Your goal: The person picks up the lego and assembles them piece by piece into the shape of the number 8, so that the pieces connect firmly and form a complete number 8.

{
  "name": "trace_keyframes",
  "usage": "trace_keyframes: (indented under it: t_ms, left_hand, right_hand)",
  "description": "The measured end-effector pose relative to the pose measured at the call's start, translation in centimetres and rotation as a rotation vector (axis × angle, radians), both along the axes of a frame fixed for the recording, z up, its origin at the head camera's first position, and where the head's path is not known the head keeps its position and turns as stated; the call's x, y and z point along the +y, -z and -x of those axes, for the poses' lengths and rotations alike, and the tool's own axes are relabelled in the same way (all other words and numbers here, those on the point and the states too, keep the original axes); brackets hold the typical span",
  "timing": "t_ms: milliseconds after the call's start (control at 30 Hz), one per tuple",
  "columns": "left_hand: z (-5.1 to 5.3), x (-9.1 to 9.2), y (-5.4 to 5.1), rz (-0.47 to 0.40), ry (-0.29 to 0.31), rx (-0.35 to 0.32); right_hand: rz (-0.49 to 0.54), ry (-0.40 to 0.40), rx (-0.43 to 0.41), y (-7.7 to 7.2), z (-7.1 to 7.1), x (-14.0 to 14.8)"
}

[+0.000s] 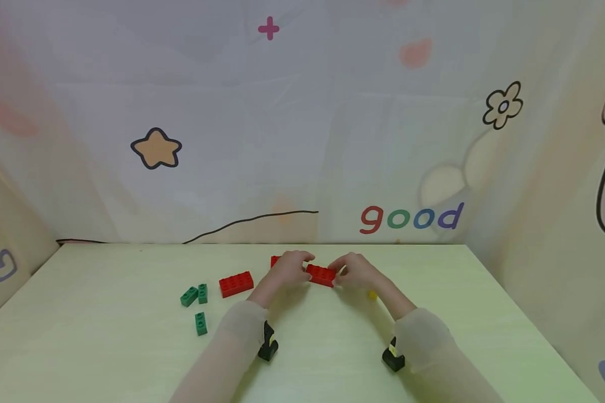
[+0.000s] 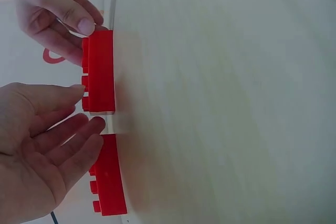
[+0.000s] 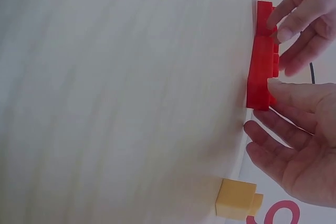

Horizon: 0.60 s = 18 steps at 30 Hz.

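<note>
A red toy building brick (image 1: 320, 275) lies on the table between the two hands, its studs facing up. My right hand (image 1: 355, 271) holds its right end, the thumb against the brick and the other fingers behind it in the right wrist view. At the left end is my left hand (image 1: 291, 267); in the left wrist view its thumb tip reaches the studs while the fingers stay loosely extended beside the end. A second red brick (image 1: 275, 261) is partly hidden behind the left hand. Further left lies another red brick (image 1: 236, 284).
Several small bricks lie about. Green ones (image 1: 189, 296) are grouped at the left of the pale table (image 1: 106, 336). A yellow brick (image 3: 236, 199) sits right of the right hand, mostly covered by the forearm in the head view. A printed cloth (image 1: 302, 123) hangs behind.
</note>
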<state>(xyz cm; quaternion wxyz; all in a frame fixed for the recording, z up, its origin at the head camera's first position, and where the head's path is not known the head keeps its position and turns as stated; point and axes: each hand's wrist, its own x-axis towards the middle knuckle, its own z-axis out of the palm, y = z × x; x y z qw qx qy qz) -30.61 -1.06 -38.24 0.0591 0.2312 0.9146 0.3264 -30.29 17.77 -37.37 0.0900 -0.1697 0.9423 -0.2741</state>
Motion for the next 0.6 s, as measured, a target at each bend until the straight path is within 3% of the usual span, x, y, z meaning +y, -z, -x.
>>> trace_keyframes:
  t_ms: [100,600]
  left_hand:
    - [-0.2,-0.1,0.0,0.039,-0.014,-0.011]
    - [-1.1,-1.8,-0.1,0.035,-0.028,-0.115]
  right_hand:
    - [0.011,-0.019,-0.007,0.0,0.0,-0.1]
    - [0.030,-0.099,-0.073,0.1,-0.7,-0.6]
